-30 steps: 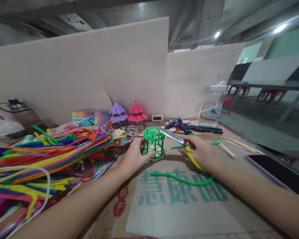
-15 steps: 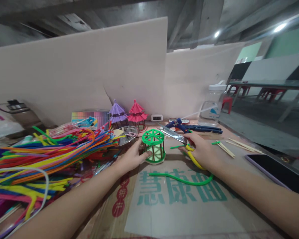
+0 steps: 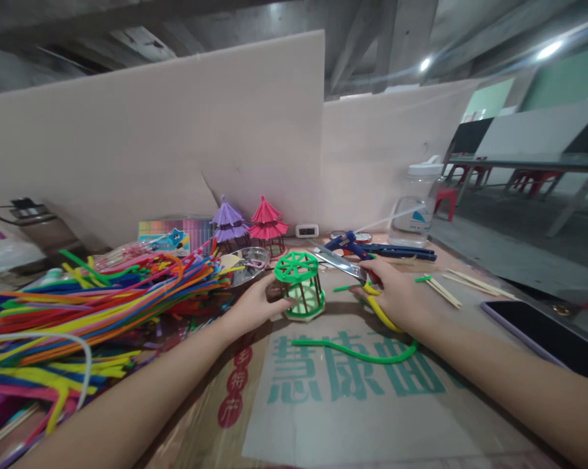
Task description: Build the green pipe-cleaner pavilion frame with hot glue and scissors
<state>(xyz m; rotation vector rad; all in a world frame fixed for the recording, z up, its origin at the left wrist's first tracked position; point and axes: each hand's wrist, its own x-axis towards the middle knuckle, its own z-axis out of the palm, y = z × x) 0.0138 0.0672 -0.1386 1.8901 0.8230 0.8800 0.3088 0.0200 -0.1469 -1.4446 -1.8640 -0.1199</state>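
A small model pavilion frame (image 3: pixel 298 286), with a spoked green top ring, brown posts and a green-edged base, stands in front of me. My left hand (image 3: pixel 259 301) grips its left side, thumb in front and fingers partly hidden behind the posts. The top leans left over the base. My right hand (image 3: pixel 396 296) holds yellow-handled scissors (image 3: pixel 343 264), whose blades point up and left just right of the frame. A short green piece of pipe cleaner (image 3: pixel 341 288) lies under the scissors. Nearer me, a long curved green pipe cleaner (image 3: pixel 357 354) rests on the printed sheet (image 3: pixel 343 423).
Many coloured pipe cleaners (image 3: pixel 128 306) are heaped at left. Purple (image 3: pixel 229 221) and pink (image 3: pixel 268 218) pavilions stand behind, near a metal bowl (image 3: pixel 249 264). A blue glue gun (image 3: pixel 345 243), a clear jug (image 3: pixel 415 205), sticks (image 3: pixel 443 292) and a phone (image 3: pixel 543 339) are at right.
The model frame has gone from nearly upright to leaning left at the top, with my left hand shifted slightly left. My right hand and the scissors stay almost in place.
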